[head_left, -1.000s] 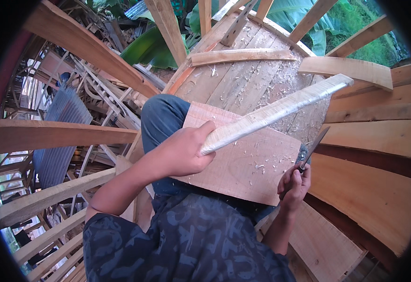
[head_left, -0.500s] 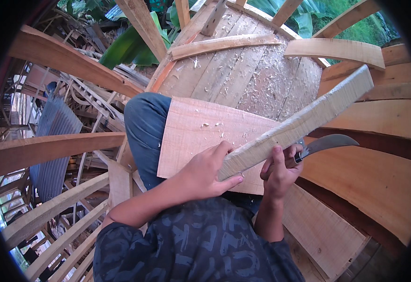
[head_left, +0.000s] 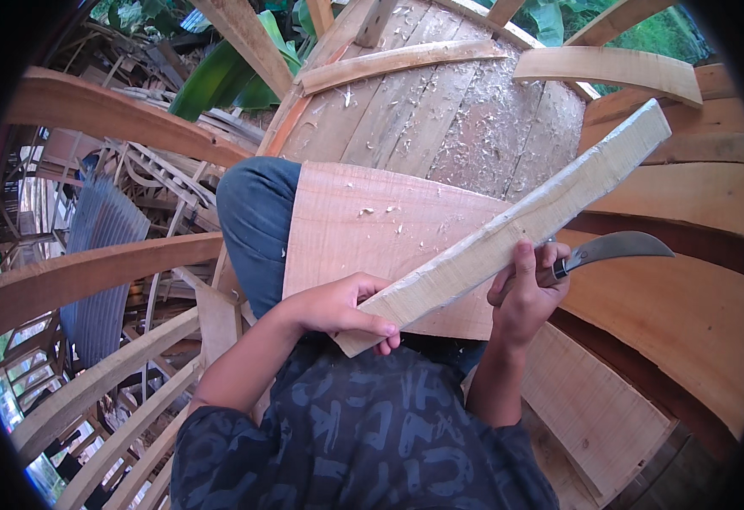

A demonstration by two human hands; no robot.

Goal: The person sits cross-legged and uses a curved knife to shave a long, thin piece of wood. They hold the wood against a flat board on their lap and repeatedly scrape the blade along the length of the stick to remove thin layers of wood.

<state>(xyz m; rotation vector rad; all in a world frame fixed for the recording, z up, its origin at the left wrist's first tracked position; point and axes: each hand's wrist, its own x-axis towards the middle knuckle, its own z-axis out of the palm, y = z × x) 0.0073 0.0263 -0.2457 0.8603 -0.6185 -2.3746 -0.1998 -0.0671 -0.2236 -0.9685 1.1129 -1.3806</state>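
A long pale wooden strip (head_left: 508, 229) slants from near my body up to the far right. My left hand (head_left: 338, 308) is closed round its near end, thumb on top. In my right hand (head_left: 525, 289) is the handle of a knife with a curved, hooked blade (head_left: 623, 246); the blade points right, clear of the strip. The right thumb also presses against the strip's lower edge. Across my lap lies a wide reddish board (head_left: 372, 221) with a few shavings on it, beneath the strip.
Shavings cover the plank floor (head_left: 440, 110) ahead. A curved wooden piece (head_left: 406, 64) lies there, and another curved piece (head_left: 610, 70) sits far right. Curved ribs (head_left: 125, 119) rise at left, and side planks (head_left: 670, 314) line the right. Scrap wood and a corrugated sheet (head_left: 104, 263) stand beyond.
The strip's near end has come down and left toward my body with my left hand. My right hand and the knife have moved slightly right.
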